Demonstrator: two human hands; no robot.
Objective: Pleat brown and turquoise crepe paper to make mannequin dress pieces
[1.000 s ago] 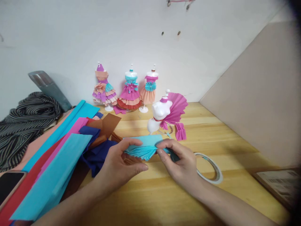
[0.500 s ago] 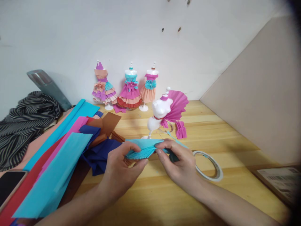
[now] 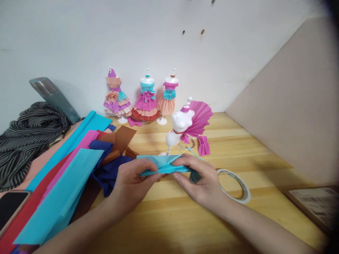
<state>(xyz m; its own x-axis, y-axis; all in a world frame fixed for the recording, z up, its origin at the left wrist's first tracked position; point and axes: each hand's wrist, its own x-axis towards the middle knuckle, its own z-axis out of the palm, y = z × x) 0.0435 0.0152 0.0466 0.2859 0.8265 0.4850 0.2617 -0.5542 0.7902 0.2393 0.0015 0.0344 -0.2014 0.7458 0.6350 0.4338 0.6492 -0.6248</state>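
Note:
Between my two hands stretches a strip of light-blue crepe paper [image 3: 164,163], gathered into folds along its lower side. My left hand [image 3: 135,180] pinches its left end between thumb and fingers. On the other side, my right hand [image 3: 201,178] grips the right part, thumb below and fingers above. Just behind the paper stands a small white mannequin [image 3: 182,120] on a stand, with a red band at its waist and a pleated magenta paper fan [image 3: 200,119] on its back. A dark object [image 3: 195,176], partly hidden, shows under my right hand.
Three mannequins in paper dresses [image 3: 147,100] stand along the wall. Coloured crepe sheets [image 3: 63,190], a phone [image 3: 13,208], striped cloth [image 3: 34,130] and a bottle [image 3: 54,98] lie left. A tape roll [image 3: 247,192] and magenta scrap [image 3: 203,145] lie right.
My left thumb has moved up against the paper's lower edge, and my right fingers have shifted slightly left. The paper's visible folds are now flatter and pressed closer together.

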